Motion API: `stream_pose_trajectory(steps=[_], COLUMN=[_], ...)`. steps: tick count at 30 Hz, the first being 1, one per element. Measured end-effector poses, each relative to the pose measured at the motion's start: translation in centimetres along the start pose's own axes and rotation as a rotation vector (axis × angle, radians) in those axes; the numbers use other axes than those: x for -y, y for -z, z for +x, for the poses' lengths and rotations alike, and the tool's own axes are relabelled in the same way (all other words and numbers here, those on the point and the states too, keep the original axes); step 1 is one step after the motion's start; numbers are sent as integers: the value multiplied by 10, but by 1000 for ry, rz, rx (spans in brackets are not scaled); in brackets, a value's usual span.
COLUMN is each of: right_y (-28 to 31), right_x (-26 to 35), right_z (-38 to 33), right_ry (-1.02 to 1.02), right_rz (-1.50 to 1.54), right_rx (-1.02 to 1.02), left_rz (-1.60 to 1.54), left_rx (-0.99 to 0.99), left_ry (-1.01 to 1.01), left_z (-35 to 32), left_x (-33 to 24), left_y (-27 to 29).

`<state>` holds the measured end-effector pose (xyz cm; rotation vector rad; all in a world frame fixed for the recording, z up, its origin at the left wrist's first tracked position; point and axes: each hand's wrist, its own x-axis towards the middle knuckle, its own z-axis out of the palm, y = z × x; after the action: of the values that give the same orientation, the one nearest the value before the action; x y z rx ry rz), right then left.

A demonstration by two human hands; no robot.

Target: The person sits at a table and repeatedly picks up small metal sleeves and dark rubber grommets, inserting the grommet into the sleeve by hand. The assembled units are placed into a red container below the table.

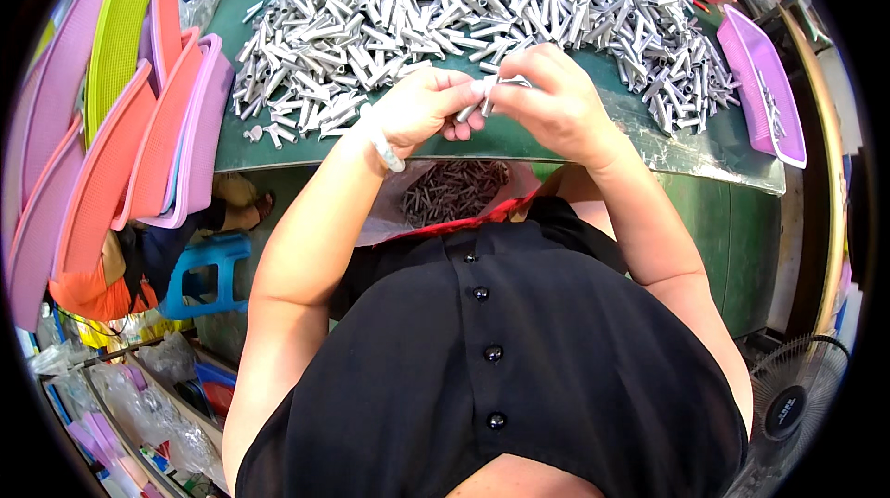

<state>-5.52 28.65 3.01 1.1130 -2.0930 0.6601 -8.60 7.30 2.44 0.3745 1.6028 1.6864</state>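
head view, left hand (426,108), right hand (554,108), both grips pinching gray pieces (468,113), one heap (445,11)

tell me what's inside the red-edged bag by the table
Many dark elongated pieces show inside the red-edged bag. They cover its bottom, so what lies beneath cannot be seen; its far side is hidden under the table.
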Motion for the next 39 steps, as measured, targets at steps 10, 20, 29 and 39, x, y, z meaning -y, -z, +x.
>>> stream_pose_trajectory(steps=[10,20,29,39], right_y=[-18,-22,-19,-14], right_x=[-27,-26,-19,-1], right_z=[-32,-29,-27,-14], right_ry=[-475,-467,-529,-406], right_rz=[-243,-180,-71,148], right_rx=[286,222,123,-50], left_rz=[515,502,484,966], left_rx=[-317,-356,-379,-542], left_ry=[-607,-675,-779,-633], left_z=[-10,-38,-55,-51], left_x=[22,26,39,33], left_y=[-28,-29,-24,-29])
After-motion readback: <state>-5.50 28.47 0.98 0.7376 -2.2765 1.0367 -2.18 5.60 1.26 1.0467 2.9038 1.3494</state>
